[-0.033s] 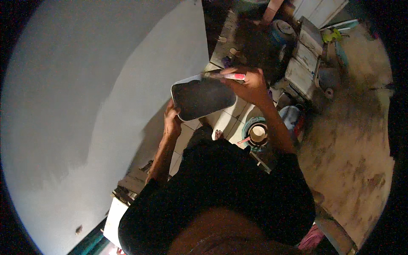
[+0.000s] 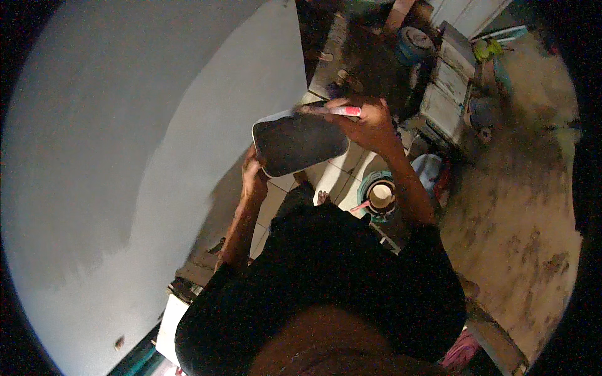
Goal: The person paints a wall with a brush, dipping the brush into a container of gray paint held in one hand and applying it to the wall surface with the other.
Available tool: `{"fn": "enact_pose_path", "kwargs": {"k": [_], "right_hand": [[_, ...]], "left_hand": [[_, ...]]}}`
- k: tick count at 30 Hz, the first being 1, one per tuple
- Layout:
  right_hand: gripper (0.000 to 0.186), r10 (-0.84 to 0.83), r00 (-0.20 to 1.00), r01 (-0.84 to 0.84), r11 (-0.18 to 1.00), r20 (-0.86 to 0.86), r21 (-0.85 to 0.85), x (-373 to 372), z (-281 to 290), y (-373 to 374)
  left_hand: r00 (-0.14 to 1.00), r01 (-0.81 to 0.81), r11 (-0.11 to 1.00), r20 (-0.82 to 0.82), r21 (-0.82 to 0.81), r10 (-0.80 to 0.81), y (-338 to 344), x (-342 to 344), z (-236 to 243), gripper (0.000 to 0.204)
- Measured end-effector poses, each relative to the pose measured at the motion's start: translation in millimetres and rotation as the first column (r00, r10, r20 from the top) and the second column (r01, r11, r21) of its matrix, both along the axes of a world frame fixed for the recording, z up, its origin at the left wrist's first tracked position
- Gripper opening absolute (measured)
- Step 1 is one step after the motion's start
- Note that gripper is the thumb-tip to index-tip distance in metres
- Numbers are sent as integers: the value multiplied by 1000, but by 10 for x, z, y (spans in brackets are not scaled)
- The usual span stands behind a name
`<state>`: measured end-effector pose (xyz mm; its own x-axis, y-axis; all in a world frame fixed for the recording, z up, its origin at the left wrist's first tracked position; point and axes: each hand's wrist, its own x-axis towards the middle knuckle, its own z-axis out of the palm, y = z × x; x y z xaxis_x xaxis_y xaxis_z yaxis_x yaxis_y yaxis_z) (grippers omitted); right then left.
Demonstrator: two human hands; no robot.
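Note:
My left hand [image 2: 253, 169] grips the near left edge of a dark rectangular panel [image 2: 301, 145] with rounded corners and a pale rim. What the panel is I cannot make out. Above its far right part, my right hand [image 2: 369, 120] is closed round a paintbrush [image 2: 350, 111] with a red and white handle end. The brush's blurred head points left, at the panel's far edge; whether it touches cannot be seen. To the left stands a large grey wall [image 2: 207, 113] with darker and lighter areas, close beyond the panel.
On the tiled floor [image 2: 271, 203], right of my legs, stands a round container [image 2: 381, 195] with pale contents and a pink-handled tool. A pale cabinet [image 2: 442, 113] and a blue-lidded drum [image 2: 416, 44] are at the far right. A worn tan surface [image 2: 514, 200] spreads along the right.
My right hand and the brush have shifted very slightly at the panel's far edge. The left hand keeps its hold in the same place.

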<state>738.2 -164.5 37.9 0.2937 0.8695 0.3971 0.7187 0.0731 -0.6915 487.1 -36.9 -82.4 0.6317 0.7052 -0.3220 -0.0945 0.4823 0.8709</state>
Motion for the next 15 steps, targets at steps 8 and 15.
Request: {"fn": "enact_pose_path", "kwargs": {"k": [8, 15], "right_hand": [[20, -43, 996, 52, 993, 84, -103, 323, -331, 651], [20, -101, 971, 123, 988, 218, -88, 466, -373, 1003]], "left_hand": [[977, 146, 989, 157, 5, -145, 731, 444, -282, 72], [966, 230, 973, 123, -14, -227, 1212, 638, -341, 79]]}}
